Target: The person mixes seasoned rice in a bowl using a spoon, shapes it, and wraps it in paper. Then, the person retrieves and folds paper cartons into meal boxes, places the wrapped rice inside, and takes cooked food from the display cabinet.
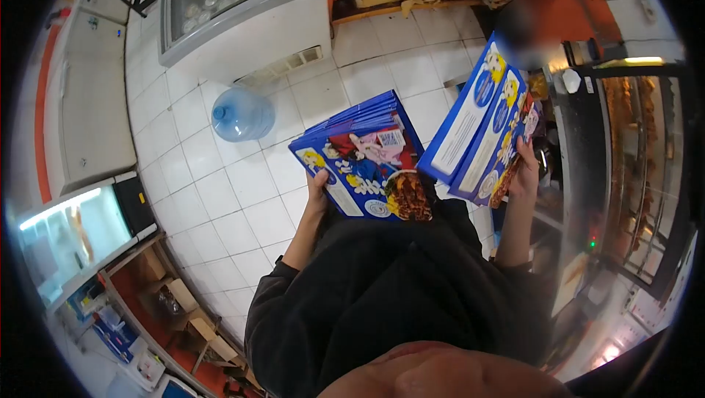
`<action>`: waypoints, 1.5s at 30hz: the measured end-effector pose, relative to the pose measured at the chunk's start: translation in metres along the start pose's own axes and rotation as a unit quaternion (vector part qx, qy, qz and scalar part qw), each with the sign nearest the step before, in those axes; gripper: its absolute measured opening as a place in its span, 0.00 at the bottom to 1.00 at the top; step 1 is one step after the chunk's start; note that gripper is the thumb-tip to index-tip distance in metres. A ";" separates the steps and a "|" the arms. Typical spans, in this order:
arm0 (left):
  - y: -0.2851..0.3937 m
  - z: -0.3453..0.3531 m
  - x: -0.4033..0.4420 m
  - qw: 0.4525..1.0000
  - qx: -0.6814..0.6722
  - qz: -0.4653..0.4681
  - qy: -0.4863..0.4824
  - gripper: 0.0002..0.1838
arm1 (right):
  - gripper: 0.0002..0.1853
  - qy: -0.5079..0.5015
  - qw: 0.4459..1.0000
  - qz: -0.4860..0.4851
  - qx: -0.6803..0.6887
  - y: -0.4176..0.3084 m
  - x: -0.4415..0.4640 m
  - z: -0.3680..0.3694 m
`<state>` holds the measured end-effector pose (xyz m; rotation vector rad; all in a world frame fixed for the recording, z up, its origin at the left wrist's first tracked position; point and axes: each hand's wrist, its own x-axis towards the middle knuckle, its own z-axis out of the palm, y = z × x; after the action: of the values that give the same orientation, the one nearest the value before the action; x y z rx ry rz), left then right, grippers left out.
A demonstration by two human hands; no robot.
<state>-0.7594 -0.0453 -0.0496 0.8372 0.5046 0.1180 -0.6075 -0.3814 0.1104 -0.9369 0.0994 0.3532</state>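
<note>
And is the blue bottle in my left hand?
No, the bottle is on the tiled floor while your left hand holds blue cartons.

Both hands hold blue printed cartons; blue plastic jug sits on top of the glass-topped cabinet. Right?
Jug location is wrong: the head view shows the blue plastic jug on the tiled floor, not on the glass-topped cabinet. The left hand and right hand do hold blue printed cartons.
</note>
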 end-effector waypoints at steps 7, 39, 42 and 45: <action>0.047 0.048 0.020 0.988 -0.115 -0.103 0.007 0.34 | 0.22 0.120 0.989 0.041 0.074 0.027 0.023 -0.035; 0.790 0.160 0.417 0.773 -0.058 0.630 -0.055 0.28 | 0.25 0.016 0.983 -0.096 0.153 -0.034 0.507 0.070; 0.909 0.181 0.465 0.715 -0.140 0.685 -0.017 0.27 | 0.26 0.043 0.968 -0.094 0.229 -0.021 0.528 0.057; 0.996 0.217 0.494 0.669 -0.135 0.719 0.133 0.38 | 0.25 0.134 0.957 -0.150 0.210 -0.027 0.526 0.069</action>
<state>-0.1292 0.6201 0.6166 0.7429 -0.0411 1.7768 -0.1095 -0.2069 0.0488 -0.5595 0.2659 -0.0808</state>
